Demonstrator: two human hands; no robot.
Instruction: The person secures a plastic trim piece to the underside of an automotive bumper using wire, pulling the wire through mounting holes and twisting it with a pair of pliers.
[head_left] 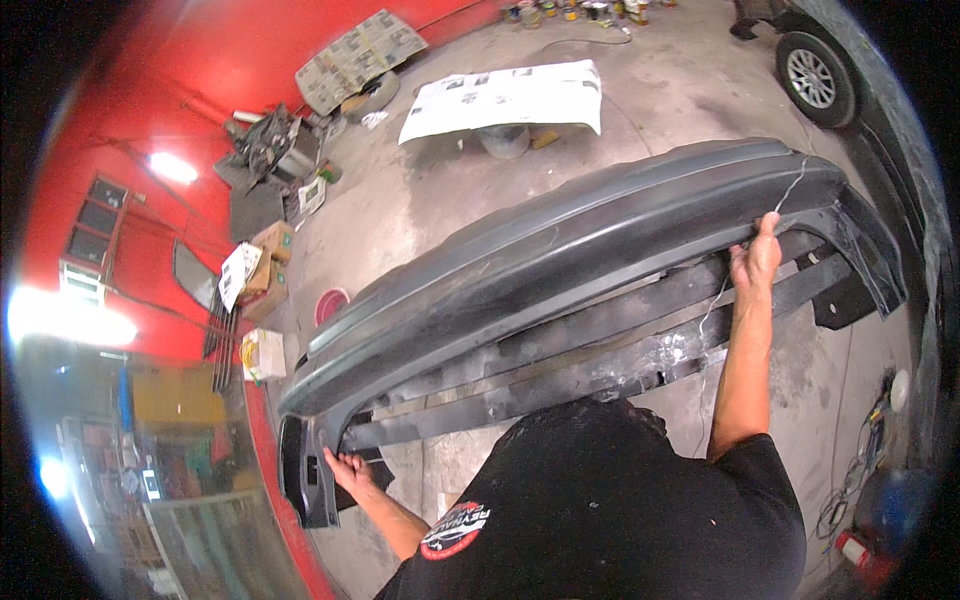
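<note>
A long dark grey car bumper point(560, 235) stretches across the view, slanting from lower left to upper right. Around the inner edge of its left end, my left hand point(347, 470) has its fingers curled. Farther up on the right, my right hand point(757, 260) grips the bumper's near edge, thumb on top. A thin pale cord point(792, 187) crosses the bumper by that hand, and more of it hangs below. Dark, scuffed rails point(600, 350) run beneath the bumper on my side; whether they are joined to it I cannot tell.
White paper sheeting point(500, 100) covers something low beyond the bumper. Cardboard boxes point(265, 270) and a pink bucket point(331, 304) stand left, near a red wall point(150, 230). At far right is a car wheel point(815, 80); cables point(850, 480) lie at lower right.
</note>
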